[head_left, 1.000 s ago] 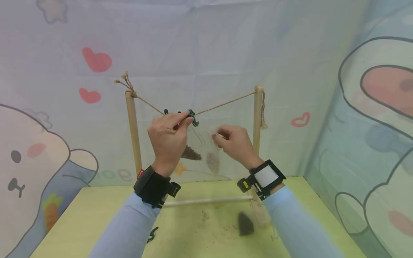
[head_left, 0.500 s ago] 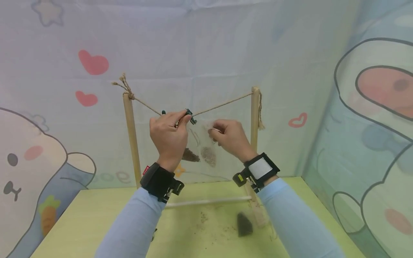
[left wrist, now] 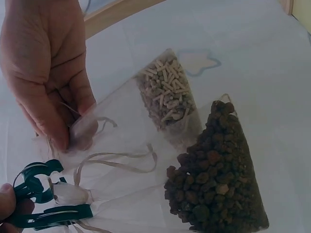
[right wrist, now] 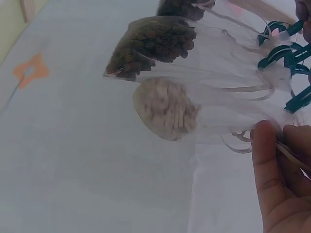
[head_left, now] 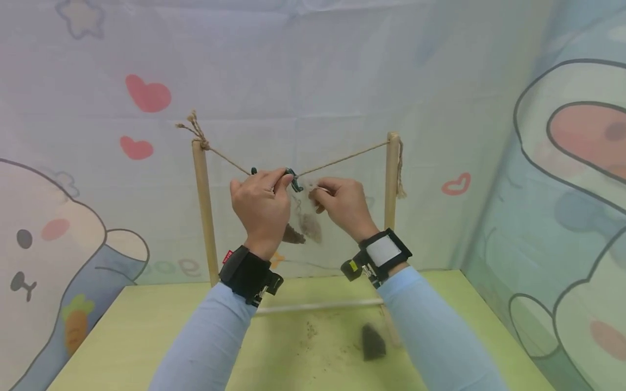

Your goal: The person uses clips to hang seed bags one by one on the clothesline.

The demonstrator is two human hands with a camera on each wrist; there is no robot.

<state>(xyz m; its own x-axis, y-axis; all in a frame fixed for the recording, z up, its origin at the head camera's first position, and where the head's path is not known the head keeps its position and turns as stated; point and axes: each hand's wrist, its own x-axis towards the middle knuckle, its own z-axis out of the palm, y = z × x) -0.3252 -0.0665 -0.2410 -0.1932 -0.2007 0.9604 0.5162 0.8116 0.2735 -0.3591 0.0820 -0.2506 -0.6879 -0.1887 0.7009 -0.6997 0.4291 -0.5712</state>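
In the head view my left hand [head_left: 262, 209] pinches a green clothespin [head_left: 295, 181] at the sagging twine line [head_left: 342, 158]. The left wrist view shows this clothespin with its jaws spread. My right hand [head_left: 344, 206] pinches the top of a sheer drawstring bag [left wrist: 170, 90] with pale pellets at its bottom, close beside the clothespin. A second sheer bag [left wrist: 214, 174], filled with dark brown pebbles, hangs from another green clothespin [left wrist: 53, 213]. Farther along, the right wrist view shows part of one more dark-filled bag [right wrist: 182, 8].
Two wooden posts [head_left: 204, 206] bear the twine, with a pale rod [head_left: 318, 307] low between them. A dark, blurred bag-like piece [head_left: 373, 342] lies on the yellow-green table [head_left: 161, 315]. Brown crumbs [head_left: 310, 330] are scattered near it. A printed cloth hangs behind.
My right hand has moved left with the pellet bag, bringing its top close to the clothespin. My left hand has stayed at the twine, pinching the clothespin.
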